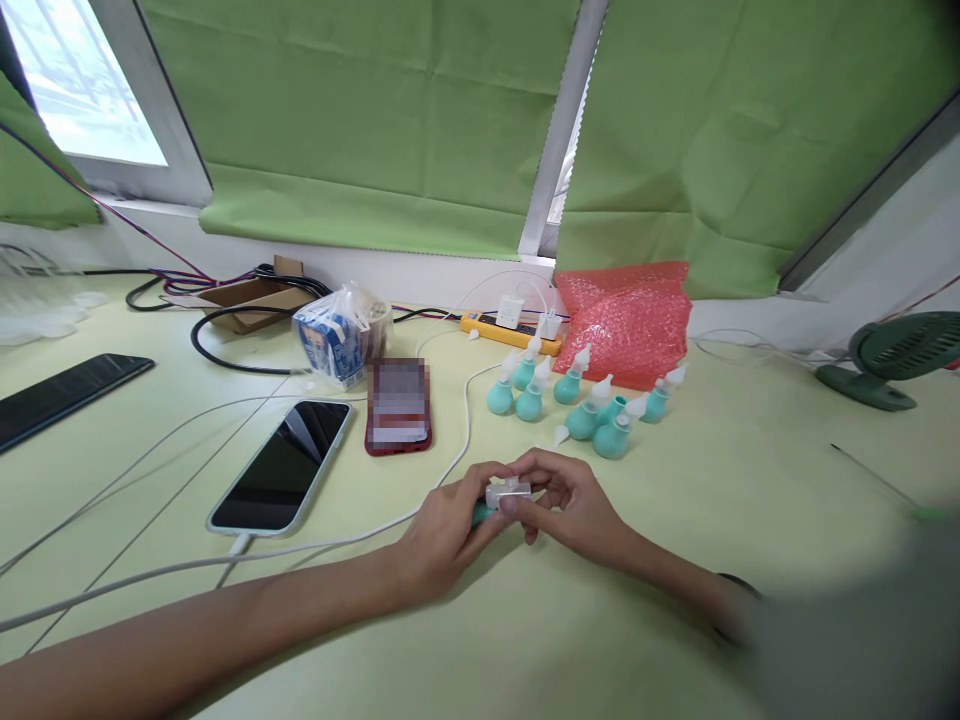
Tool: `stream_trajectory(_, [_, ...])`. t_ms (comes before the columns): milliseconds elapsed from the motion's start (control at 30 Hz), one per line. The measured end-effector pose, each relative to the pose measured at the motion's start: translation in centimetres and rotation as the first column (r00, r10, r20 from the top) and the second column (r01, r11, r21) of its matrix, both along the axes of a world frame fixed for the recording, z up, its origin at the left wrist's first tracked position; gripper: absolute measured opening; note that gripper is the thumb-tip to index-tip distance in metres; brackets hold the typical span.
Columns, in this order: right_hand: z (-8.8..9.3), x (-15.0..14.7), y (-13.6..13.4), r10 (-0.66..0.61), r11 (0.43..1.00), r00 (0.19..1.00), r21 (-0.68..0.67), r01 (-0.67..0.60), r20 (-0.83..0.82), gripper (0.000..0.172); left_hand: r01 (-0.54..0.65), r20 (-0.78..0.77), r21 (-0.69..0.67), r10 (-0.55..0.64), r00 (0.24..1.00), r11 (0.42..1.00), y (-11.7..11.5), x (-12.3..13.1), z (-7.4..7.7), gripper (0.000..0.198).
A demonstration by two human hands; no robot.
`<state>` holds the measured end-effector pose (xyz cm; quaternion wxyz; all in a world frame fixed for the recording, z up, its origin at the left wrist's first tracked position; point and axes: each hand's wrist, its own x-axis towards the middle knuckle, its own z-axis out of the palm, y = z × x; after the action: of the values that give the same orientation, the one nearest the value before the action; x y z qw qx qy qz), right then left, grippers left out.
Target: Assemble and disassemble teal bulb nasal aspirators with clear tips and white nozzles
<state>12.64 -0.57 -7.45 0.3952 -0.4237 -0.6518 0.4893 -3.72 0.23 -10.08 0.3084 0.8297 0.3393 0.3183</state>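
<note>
Between my two hands is a nasal aspirator with a clear plastic barrel (pixel 504 494) and a teal rubber bulb (pixel 482 513). My left hand (pixel 441 535) is closed around the bulb, which its fingers mostly cover. The fingers of my right hand (pixel 576 503) pinch the right end of the clear barrel, and the fingertips of both hands nearly meet above it. Just beyond my hands stand several more nasal aspirators (pixel 582 422) with teal bulbs and whitish tips. A loose white tip (pixel 561 435) lies at their left front.
Left of my hands lie a pale-cased phone (pixel 281 468) on a white cable (pixel 352 541) and a red-cased phone (pixel 398 445). Behind are a plastic-wrapped pack (pixel 337 340), a yellow power strip (pixel 480 325) and a red bubble-wrap bag (pixel 626 325). A green fan (pixel 900 350) stands right.
</note>
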Motion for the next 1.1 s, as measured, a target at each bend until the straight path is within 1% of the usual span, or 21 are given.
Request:
stream_trajectory(100, [0.7,0.6,0.5,0.017,0.999,0.996,-0.044,-0.021,-0.090,0.023,-0.049,0.015,-0.023,0.049,0.999,0.999,0.2,0.1,0.1,0.041])
stream_trajectory(133, [0.9,0.9,0.7,0.027,0.998,0.995,-0.049,-0.032,-0.098,0.023,-0.070,0.010,-0.011,0.070,0.998,0.998,0.4,0.1,0.2,0.042])
stream_trajectory(167, [1.1,1.1,0.8,0.038,0.998,0.995,-0.051,-0.043,-0.094,0.022,-0.089,0.001,0.012,0.089,0.996,0.996,0.5,0.2,0.2,0.037])
stream_trajectory(200, [1.2,1.3,1.0,0.049,0.997,0.996,-0.053,-0.053,-0.074,0.022,-0.106,-0.012,0.038,0.106,0.994,0.994,0.7,0.3,0.2,0.028])
stream_trajectory(267, [1.2,1.5,1.1,0.060,0.997,0.998,-0.044,-0.059,0.010,0.022,-0.146,-0.049,0.077,0.150,0.987,0.986,1.1,0.5,0.1,0.012])
stream_trajectory(300, [1.2,1.5,1.1,0.061,0.998,0.996,-0.031,-0.059,0.064,0.022,-0.164,-0.075,0.085,0.170,0.983,0.983,1.2,0.5,0.0,0.010])
stream_trajectory(367, [1.0,1.4,1.0,0.056,0.998,0.985,0.007,-0.057,0.163,0.022,-0.175,-0.127,0.096,0.187,0.974,0.980,1.3,0.6,-0.3,0.012])
stream_trajectory(433, [0.8,1.4,0.9,0.046,0.996,0.971,0.062,-0.063,0.235,0.024,-0.147,-0.150,0.119,0.164,0.975,0.982,1.3,0.5,-0.5,0.012])
stream_trajectory(500, [0.8,1.4,0.7,0.059,0.984,0.951,0.142,-0.106,0.304,0.024,-0.105,-0.162,0.140,0.128,0.978,0.984,1.2,0.5,-0.5,0.012])
stream_trajectory(533, [0.8,1.5,0.7,0.074,0.969,0.935,0.197,-0.150,0.345,0.023,-0.097,-0.172,0.146,0.122,0.977,0.984,1.1,0.5,-0.5,0.012])
stream_trajectory(600, [0.8,1.7,0.7,0.103,0.912,0.895,0.319,-0.259,0.434,0.021,-0.098,-0.197,0.150,0.127,0.972,0.984,1.0,0.5,-0.5,0.012])
stream_trajectory(700, [0.6,1.9,0.7,0.092,0.784,0.841,0.481,-0.391,0.533,0.019,-0.101,-0.225,0.157,0.136,0.965,0.982,0.9,0.5,-0.4,0.012])
stream_trajectory(767, [0.5,1.8,0.6,0.054,0.699,0.819,0.564,-0.439,0.572,0.019,-0.103,-0.239,0.163,0.140,0.961,0.981,0.9,0.5,-0.4,0.012])
stream_trajectory(867, [0.4,1.7,0.4,-0.054,0.585,0.762,0.639,-0.500,0.645,0.018,-0.114,-0.264,0.202,0.167,0.950,0.973,0.9,0.5,-0.5,0.012])
stream_trajectory(900, [0.5,1.6,0.3,-0.091,0.559,0.733,0.643,-0.523,0.674,0.018,-0.116,-0.273,0.222,0.176,0.946,0.968,0.9,0.4,-0.6,0.013])
stream_trajectory(933, [0.5,1.5,0.2,-0.116,0.548,0.706,0.638,-0.542,0.699,0.018,-0.116,-0.280,0.238,0.182,0.942,0.964,0.9,0.4,-0.7,0.014])
stream_trajectory(967, [0.5,1.4,0.2,-0.121,0.551,0.691,0.627,-0.550,0.713,0.018,-0.115,-0.287,0.248,0.187,0.939,0.962,0.9,0.4,-0.7,0.015])
stream_trajectory(1000, [0.5,1.3,0.2,-0.110,0.567,0.696,0.620,-0.543,0.710,0.018,-0.117,-0.293,0.252,0.192,0.937,0.961,1.0,0.4,-0.8,0.016])
stream_trajectory(1033, [0.4,1.2,0.2,-0.089,0.593,0.720,0.618,-0.517,0.688,0.018,-0.121,-0.299,0.251,0.196,0.934,0.960,1.0,0.3,-0.8,0.017])
stream_trajectory(1100, [0.1,1.1,0.3,-0.043,0.670,0.792,0.606,-0.428,0.608,0.018,-0.129,-0.317,0.251,0.207,0.926,0.959,0.9,0.3,-0.9,0.019])
